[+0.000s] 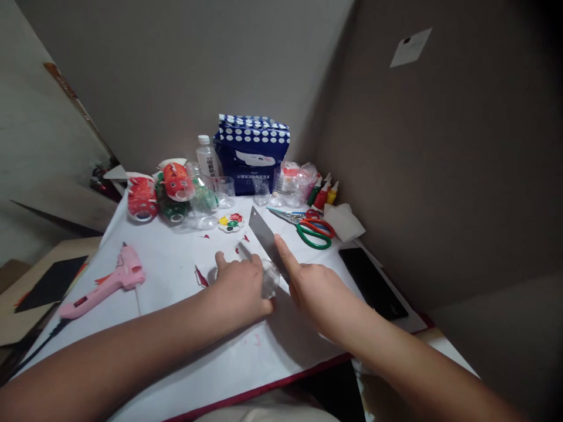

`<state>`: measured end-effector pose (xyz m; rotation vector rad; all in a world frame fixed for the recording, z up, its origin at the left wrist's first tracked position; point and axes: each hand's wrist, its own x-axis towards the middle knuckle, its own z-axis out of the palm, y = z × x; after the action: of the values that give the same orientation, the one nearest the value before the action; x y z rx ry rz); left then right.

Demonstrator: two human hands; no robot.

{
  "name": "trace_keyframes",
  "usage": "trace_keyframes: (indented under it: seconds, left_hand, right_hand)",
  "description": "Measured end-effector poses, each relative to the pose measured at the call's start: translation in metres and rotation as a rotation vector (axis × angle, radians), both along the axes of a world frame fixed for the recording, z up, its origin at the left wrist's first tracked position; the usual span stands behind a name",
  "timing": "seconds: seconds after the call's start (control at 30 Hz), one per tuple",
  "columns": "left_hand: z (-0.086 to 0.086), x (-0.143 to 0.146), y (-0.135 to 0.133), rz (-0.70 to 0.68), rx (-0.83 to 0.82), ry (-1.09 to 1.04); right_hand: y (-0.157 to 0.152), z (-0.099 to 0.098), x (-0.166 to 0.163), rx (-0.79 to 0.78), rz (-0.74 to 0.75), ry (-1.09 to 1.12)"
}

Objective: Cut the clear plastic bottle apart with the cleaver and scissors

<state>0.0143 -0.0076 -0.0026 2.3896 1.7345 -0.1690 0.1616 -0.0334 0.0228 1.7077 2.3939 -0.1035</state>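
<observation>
Plastic piece ×1, left hand | blade ×1, right hand

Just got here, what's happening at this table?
Someone's left hand steadies a clear plastic piece on the white-covered table. Their right hand holds a broad metal blade alongside it; whether the edge touches the plastic is hard to tell. A paint palette sits beyond the hands, and a pink glue gun lies off to the left.

A flat gray blade slants beside clear plastic.
</observation>
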Motion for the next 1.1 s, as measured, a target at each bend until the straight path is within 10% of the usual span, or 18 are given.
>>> trace_keyframes:
  seconds: [1.1]
  left_hand:
    - [0.002,-0.003,0.004,-0.034,-0.002,-0.006]
  right_hand:
    - [-0.010,0.001,0.001,-0.019,-0.039,0.035]
